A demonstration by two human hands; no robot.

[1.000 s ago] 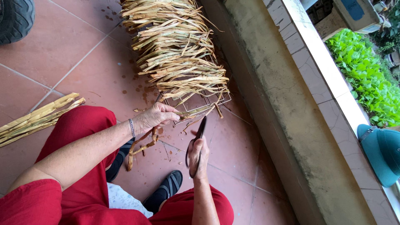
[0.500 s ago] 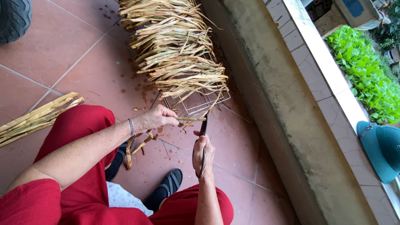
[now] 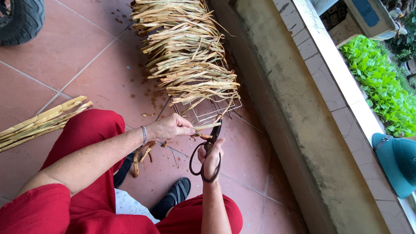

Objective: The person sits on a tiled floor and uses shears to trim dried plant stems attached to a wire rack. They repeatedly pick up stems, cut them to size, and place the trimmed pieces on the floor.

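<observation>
Since a moment before, the right hand (image 3: pixel 211 157) had swung the scissors (image 3: pixel 207 152) up to the strip (image 3: pixel 207 126), blades at its end. The left hand (image 3: pixel 171 126) pinched that pale strip between thumb and fingers, just below the wire rack (image 3: pixel 203 113) heaped with dried strips (image 3: pixel 184 47). The right hand's fingers were closed through the scissor loops.
</observation>
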